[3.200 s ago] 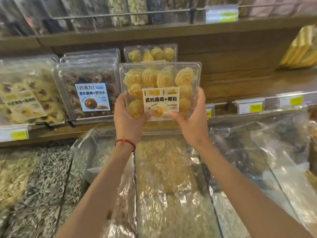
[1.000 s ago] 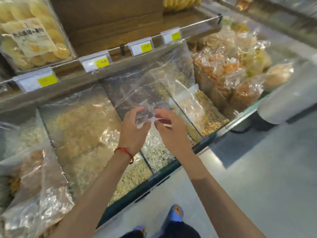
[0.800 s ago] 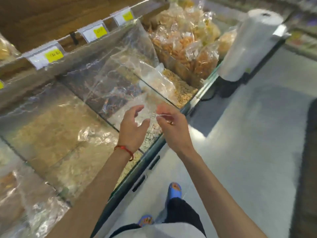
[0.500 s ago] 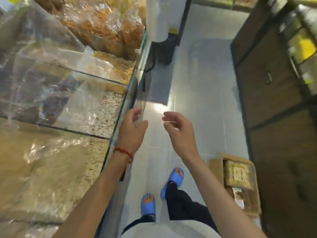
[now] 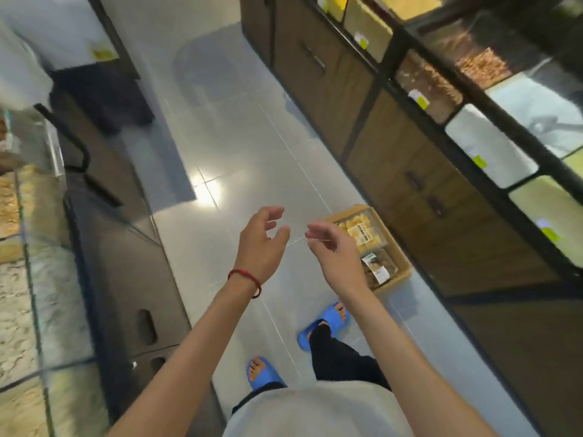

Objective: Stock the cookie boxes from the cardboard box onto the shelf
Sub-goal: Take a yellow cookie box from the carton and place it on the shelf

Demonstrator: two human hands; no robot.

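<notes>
The cardboard box (image 5: 405,270) sits on the floor just past the right hand (image 5: 331,252), its open top facing up and its right edge close against the foot of the wooden cabinet (image 5: 410,171). The hand covers the box's left side from this angle, so that edge is hidden. Two cookie boxes show inside: the pale yellow cookie box (image 5: 362,232) beyond the right fingertips, and the browner cookie box (image 5: 380,267) just right of the wrist. Whether more lie under them cannot be told.

And the hands? Both are empty. The right hand hangs with fingers loosely curled, gripping nothing. The left hand (image 5: 262,244) floats just beside it, a small gap between their fingertips, thumb and fingers relaxed and apart, a single red bracelet (image 5: 244,278) on its wrist.

There is room to move here. Bare tiled floor (image 5: 236,146) runs ahead of both hands as an open aisle. The cabinet hems it in to the right of the right hand. The dark counter base (image 5: 126,263) hems it in to the left of the left hand. Beyond that base stand glass-fronted bins (image 5: 31,279), their contents blurred.

Below the wrists are two blue slippers (image 5: 326,323), one under each forearm, planted on the tiles near the box's corner.
</notes>
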